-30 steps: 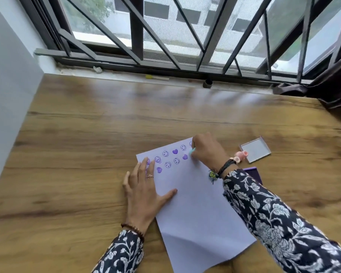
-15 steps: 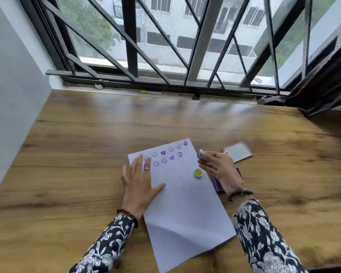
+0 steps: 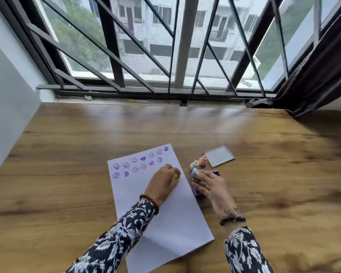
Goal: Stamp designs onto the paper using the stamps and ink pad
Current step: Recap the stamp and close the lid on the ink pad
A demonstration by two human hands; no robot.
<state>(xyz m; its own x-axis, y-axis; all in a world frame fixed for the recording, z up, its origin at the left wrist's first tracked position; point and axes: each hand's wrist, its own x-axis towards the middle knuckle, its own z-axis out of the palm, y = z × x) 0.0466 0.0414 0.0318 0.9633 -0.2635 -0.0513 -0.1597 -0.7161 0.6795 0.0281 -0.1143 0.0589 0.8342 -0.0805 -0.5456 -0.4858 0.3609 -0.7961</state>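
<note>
Paper (image 3: 165,219) — purple smileys, hearts up top

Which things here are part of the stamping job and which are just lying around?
Part of the job: paper with purple prints; yellow stamp under the left hand; stamp in the right hand; two pink stamps; purple ink pad; its lid.

Lying about: yellow marker and small black object on the sill; dark curtain.
</note>
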